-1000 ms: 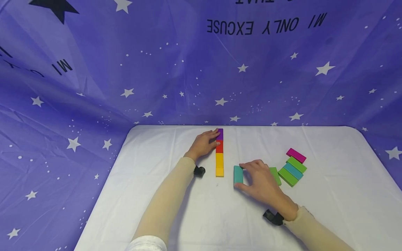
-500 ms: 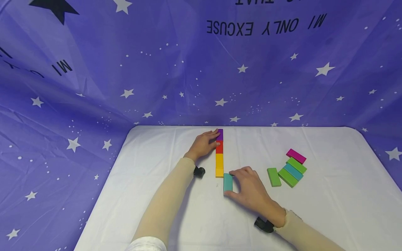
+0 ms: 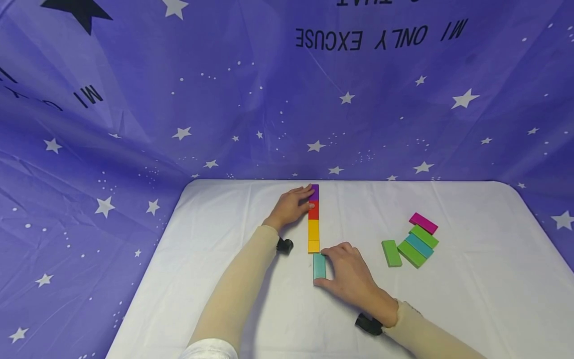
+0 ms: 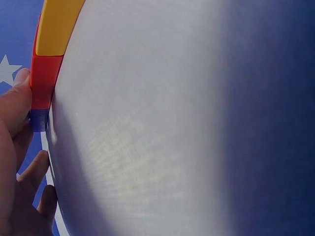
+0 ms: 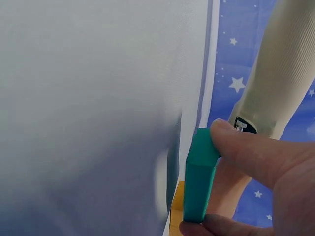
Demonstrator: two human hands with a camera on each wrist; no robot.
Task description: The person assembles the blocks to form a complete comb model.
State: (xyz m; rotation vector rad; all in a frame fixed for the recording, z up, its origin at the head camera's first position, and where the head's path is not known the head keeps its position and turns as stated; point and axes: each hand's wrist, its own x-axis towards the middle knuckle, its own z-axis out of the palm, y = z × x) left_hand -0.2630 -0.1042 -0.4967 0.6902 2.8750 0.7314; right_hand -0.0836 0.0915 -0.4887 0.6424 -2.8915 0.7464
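Note:
A row of blocks runs toward the front of the table: a purple block (image 3: 315, 192) at the far end, then a red block (image 3: 314, 213) and yellow (image 3: 313, 230) at the near end. My left hand (image 3: 288, 208) rests against its left side, fingertips on the purple block and thumb on the red one. Between thumb and fingers, my right hand (image 3: 352, 275) pinches a teal block (image 3: 319, 266) by its two ends. This block stands just in front of the yellow end, slightly right of the row's line. In the right wrist view, the teal block (image 5: 199, 182) overlaps the yellow.
To the right lies a loose green block (image 3: 391, 253). Beside it, a slanted group holds two green blocks, a blue block (image 3: 419, 245) between them and a magenta block (image 3: 423, 223) behind. A white cloth (image 3: 484, 299) covers the table; a purple starry sheet (image 3: 287, 99) hangs behind.
My right hand has moved left and slightly nearer with the teal block, away from the loose green block, to the front end of the row. My left hand has stayed put.

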